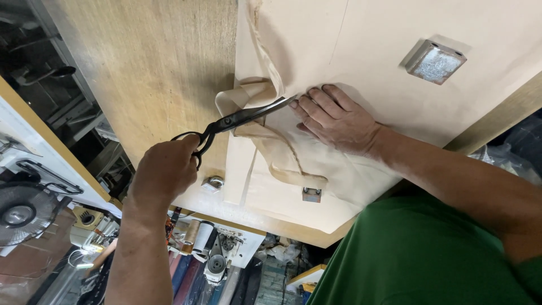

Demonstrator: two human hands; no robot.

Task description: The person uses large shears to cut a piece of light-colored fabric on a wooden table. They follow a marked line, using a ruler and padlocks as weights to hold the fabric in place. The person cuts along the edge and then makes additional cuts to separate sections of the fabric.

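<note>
Meanwhile, the left hand [164, 169] grips the loops of black metal shears [237, 120], blades parted over cream cotton fabric [361, 39] on the pale wooden table [152, 68]. The right hand [337, 120] presses flat, fingers spread, just beside the blades. Grey square metal weights [435, 61] pin the cloth; curled offcut strips [248, 93] lie under the shears.

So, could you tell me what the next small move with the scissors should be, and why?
Probably close the scissors for one short snip: the left hand has their tips at the cream fabric, and the right hand presses it flat just beside them.
</note>
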